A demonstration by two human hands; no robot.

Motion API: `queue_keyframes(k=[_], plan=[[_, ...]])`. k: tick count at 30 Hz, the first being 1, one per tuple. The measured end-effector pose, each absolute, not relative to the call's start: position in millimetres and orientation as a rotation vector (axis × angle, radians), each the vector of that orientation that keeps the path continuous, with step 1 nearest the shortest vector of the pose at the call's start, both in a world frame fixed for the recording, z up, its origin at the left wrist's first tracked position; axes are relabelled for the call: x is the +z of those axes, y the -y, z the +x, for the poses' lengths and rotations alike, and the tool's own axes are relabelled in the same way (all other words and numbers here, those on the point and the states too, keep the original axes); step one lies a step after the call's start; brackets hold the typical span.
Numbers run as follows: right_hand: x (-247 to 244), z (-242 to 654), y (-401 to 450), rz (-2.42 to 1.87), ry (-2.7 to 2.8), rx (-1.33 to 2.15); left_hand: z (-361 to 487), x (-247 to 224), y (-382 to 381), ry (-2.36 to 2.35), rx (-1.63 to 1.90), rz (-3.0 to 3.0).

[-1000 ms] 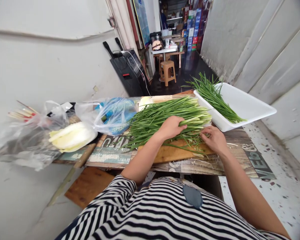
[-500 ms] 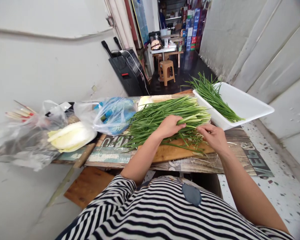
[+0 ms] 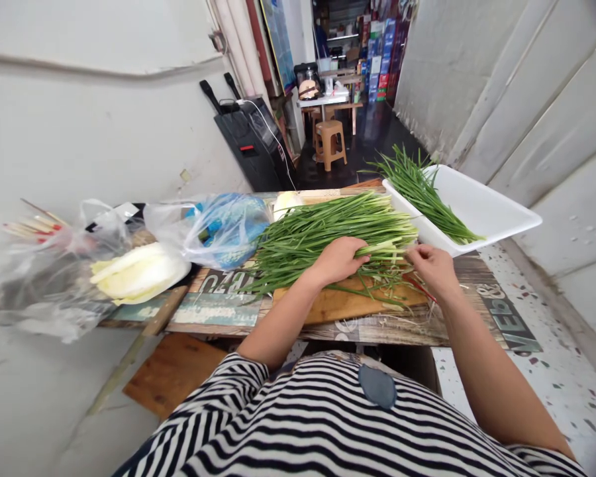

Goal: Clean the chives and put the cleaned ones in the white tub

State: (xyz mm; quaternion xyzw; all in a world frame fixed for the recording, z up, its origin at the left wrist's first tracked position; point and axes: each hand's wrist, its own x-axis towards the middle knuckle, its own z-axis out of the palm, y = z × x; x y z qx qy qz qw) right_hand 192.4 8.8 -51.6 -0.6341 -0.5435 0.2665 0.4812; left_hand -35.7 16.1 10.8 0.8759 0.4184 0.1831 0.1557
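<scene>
A large heap of garlic chives (image 3: 318, 228) lies across a wooden cutting board (image 3: 338, 305), pale stem ends to the right. My left hand (image 3: 340, 260) is closed round a small bunch of chives at the near side of the heap, with its white stems sticking out past the thumb. Just right of those stem ends, my right hand (image 3: 432, 268) is pinched, thumb against fingers; what sits between the fingertips is too small to make out. Beneath it, loose trimmings and a thin red strip (image 3: 420, 286) lie at the board's right end.
A white plastic tub (image 3: 496, 225) holding more chives stands at the right. Left along the table (image 3: 218, 311) are a napa cabbage (image 3: 142, 271), a blue bag (image 3: 233, 228) and clear plastic bags (image 3: 34, 291). A black wheeled speaker (image 3: 253, 139) stands behind, by the wall.
My right hand has moved a little right, away from the left hand and the stem ends. The red strip now shows beneath it. My left hand keeps hold of its bunch.
</scene>
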Motion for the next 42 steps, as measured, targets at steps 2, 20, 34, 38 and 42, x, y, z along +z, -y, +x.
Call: queue_keyframes(k=[2, 20, 34, 38, 42], plan=[[-51, 198, -11, -1.559, 1.591, 0.372, -37, 12, -16, -1.224, 0.557, 2.491], [-20, 202, -42, -1.37, 2.183, -0.279, -37, 12, -24, -1.415, 1.008, 2.158], [-33, 186, 8, -1.367, 1.498, 0.924, -13, -1, -31, -1.145, 0.657, 2.298], [-35, 182, 9, -1.34, 1.481, 0.909, -13, 1, -33, -1.194, 0.606, 2.306], [-35, 180, 10, -1.405, 1.396, 0.797, -14, 3, -34, -1.215, 0.599, 2.322]])
